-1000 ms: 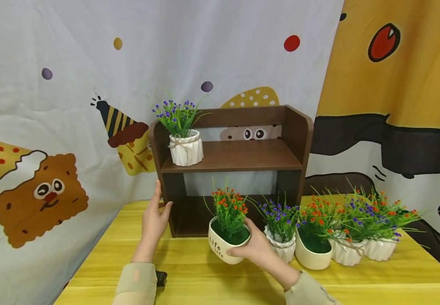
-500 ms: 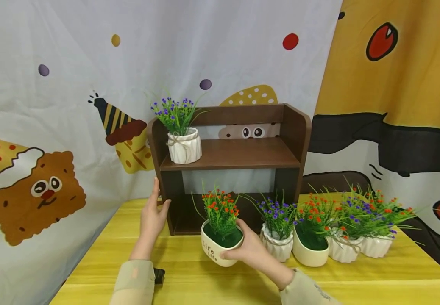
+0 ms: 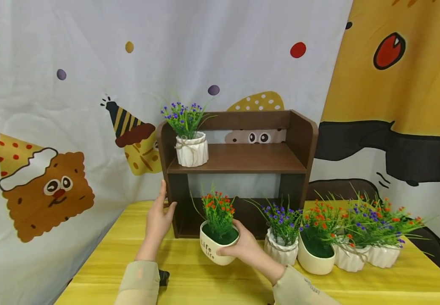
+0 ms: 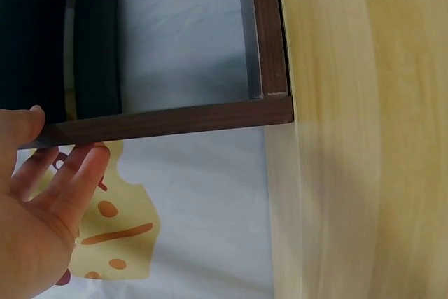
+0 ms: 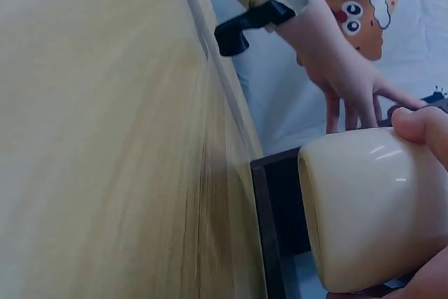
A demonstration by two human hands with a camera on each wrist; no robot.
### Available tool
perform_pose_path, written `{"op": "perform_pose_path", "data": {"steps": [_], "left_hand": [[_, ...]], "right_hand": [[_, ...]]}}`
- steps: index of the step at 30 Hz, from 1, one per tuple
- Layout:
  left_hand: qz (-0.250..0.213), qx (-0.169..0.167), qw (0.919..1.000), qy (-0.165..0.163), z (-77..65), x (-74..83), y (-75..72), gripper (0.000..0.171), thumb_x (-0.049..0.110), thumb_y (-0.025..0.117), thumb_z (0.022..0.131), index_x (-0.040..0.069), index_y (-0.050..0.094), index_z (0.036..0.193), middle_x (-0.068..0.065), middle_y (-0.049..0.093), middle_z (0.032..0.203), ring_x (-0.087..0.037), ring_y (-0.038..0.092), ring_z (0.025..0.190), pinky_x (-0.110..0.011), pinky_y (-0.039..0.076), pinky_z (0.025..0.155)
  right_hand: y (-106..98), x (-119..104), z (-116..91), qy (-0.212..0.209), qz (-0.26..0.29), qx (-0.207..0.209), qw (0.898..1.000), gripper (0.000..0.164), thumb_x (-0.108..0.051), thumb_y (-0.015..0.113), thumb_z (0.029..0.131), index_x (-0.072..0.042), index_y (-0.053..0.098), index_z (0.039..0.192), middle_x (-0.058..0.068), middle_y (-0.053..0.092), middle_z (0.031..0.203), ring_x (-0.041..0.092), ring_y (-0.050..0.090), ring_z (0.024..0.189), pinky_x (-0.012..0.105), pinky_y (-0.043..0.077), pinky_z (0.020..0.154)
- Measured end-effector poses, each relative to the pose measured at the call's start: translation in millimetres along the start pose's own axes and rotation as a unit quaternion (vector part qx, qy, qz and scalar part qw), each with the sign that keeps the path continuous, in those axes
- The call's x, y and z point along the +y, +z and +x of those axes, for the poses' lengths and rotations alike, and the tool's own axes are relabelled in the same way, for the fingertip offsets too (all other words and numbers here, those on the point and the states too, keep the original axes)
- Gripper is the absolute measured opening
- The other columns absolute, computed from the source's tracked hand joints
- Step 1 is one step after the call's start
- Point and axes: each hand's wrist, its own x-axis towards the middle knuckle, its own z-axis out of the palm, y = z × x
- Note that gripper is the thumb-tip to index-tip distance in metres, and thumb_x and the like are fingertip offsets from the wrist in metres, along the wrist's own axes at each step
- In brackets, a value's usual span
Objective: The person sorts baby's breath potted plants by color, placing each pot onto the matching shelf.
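My right hand (image 3: 239,248) grips a cream oval pot (image 3: 216,252) lettered "Life" from its right side. Red-orange flowers (image 3: 219,207) with green leaves fill this pot. It hangs in front of the lower compartment of a dark brown two-tier shelf (image 3: 239,157), apart from the shelf floor in the head view. The pot's smooth side and base show in the right wrist view. My left hand (image 3: 159,222) touches the shelf's left side panel (image 4: 161,118), its fingers along the outside and its thumb at the front edge. A white ribbed pot (image 3: 192,150) with purple flowers stands at the upper tier's left end.
Several potted plants stand in a row right of the shelf: a white pot (image 3: 281,250) with purple flowers, a cream pot (image 3: 316,256) with red flowers, then more white pots (image 3: 351,258). The yellow wood-grain table (image 3: 189,281) meets a printed curtain (image 3: 101,169) behind.
The held pot shifts a little left, still in my right hand. My left hand stays against the shelf side. The whole head view also shifts slightly.
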Motion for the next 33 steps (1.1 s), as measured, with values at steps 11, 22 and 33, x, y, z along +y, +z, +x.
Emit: {"op": "perform_pose_path", "data": {"steps": [11, 22, 33], "left_hand": [[0.004, -0.005, 0.9999, -0.014, -2.3, 4.3, -0.1, 0.082, 0.005, 0.071, 0.087, 0.016, 0.026, 0.155, -0.027, 0.06, 0.123, -0.042, 0.06, 0.106, -0.057, 0.048, 0.084], [0.003, -0.004, 0.9999, -0.016, -1.5, 5.8, -0.1, 0.084, 0.005, 0.071, 0.088, 0.02, 0.024, 0.156, -0.026, 0.059, 0.126, -0.041, 0.06, 0.108, -0.057, 0.048, 0.084], [0.002, -0.01, 0.9995, -0.029, -1.1, 6.2, -0.5, 0.085, 0.006, 0.07, 0.089, 0.024, 0.022, 0.156, -0.024, 0.06, 0.126, -0.041, 0.059, 0.109, -0.056, 0.048, 0.086]], "right_hand": [[18, 11, 22, 0.028, 0.024, 0.018, 0.999, 0.097, -0.019, 0.089, 0.056, 0.001, 0.043, 0.139, 0.015, 0.06, 0.122, 0.03, 0.059, 0.106, 0.047, 0.047, 0.09], [36, 21, 47, 0.034, 0.087, 0.014, 0.996, 0.094, -0.016, 0.088, 0.062, 0.003, 0.041, 0.141, 0.017, 0.056, 0.128, 0.032, 0.056, 0.112, 0.05, 0.044, 0.095], [47, 30, 62, 0.035, 0.127, 0.0, 0.991, 0.091, -0.012, 0.086, 0.066, 0.003, 0.039, 0.142, 0.016, 0.056, 0.128, 0.029, 0.056, 0.111, 0.048, 0.044, 0.096]]}}
